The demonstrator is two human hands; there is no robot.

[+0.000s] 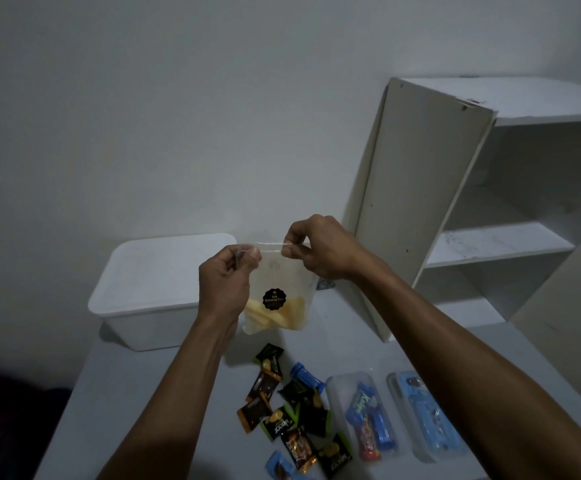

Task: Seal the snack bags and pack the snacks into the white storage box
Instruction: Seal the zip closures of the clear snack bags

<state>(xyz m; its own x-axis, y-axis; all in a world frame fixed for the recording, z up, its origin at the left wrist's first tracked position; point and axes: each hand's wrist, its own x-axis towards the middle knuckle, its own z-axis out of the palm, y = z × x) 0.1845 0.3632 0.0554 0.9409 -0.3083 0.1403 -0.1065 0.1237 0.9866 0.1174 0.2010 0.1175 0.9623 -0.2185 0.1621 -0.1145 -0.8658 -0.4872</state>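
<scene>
Hands pinching snack bag top.

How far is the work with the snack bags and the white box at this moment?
Nothing looks packed: the white storage box still has its lid on. In hand: the left hand and right hand pinch the top edge of the clear chip bag, held up over the table, apparently sealing it. Left: the loose snack packets and two clear bags of blue snacks lie on the table.
</scene>
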